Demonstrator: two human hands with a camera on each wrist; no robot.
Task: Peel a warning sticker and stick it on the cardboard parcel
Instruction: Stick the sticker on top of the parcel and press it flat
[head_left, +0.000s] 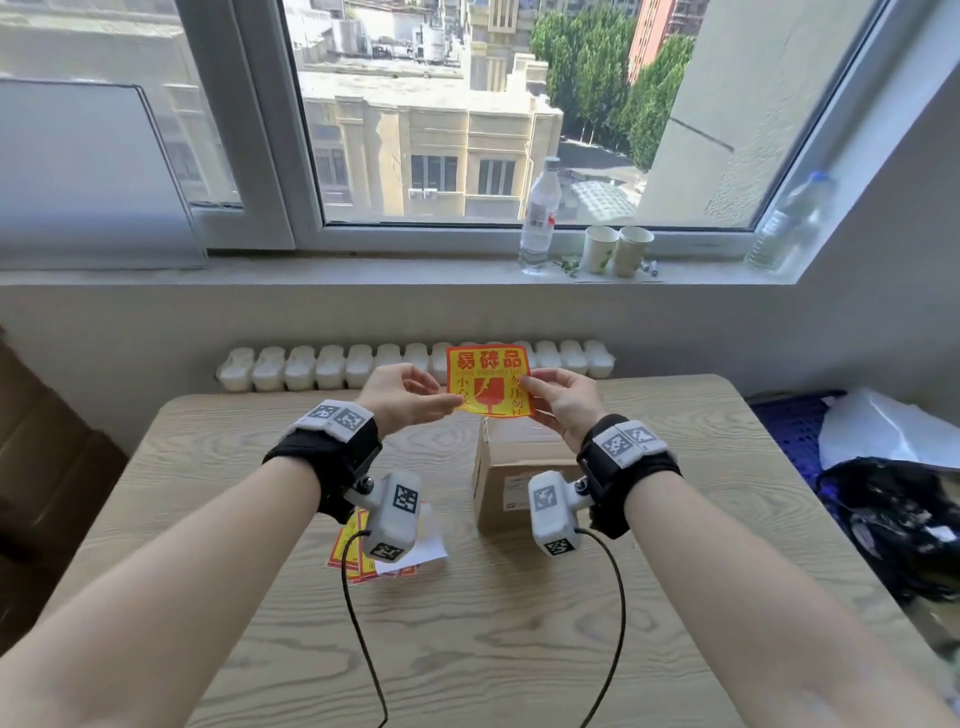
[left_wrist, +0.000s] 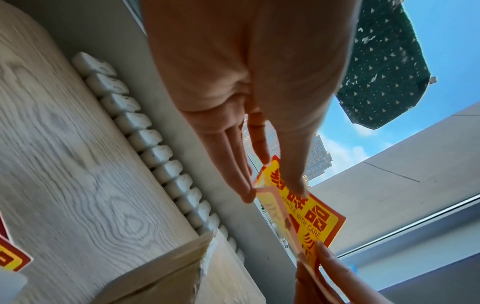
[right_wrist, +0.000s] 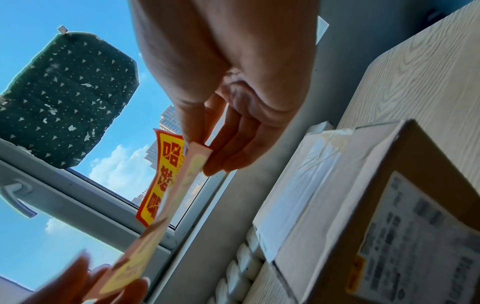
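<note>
Sticker (head_left: 489, 381) is a yellow square with a red border, red Chinese characters, "HANDLE WITH CARE" and a broken-glass symbol. I've got it up in the air, face toward me, above the far end of the cardboard parcel (head_left: 519, 480) and not touching it. My left hand (head_left: 402, 397) pinches its lower left edge between thumb and fingertips; my right hand (head_left: 563, 402) pinches the right edge, thumb on the printed face. Left wrist view shows a pale backing layer (left_wrist: 275, 207) curling away from the printed layer at the left edge. Parcel sits on the wooden table (head_left: 467, 623), taped on top, white label on its near side. More stickers (head_left: 358, 551) lie in a loose pile on the table to the parcel's left, under my left wrist.
</note>
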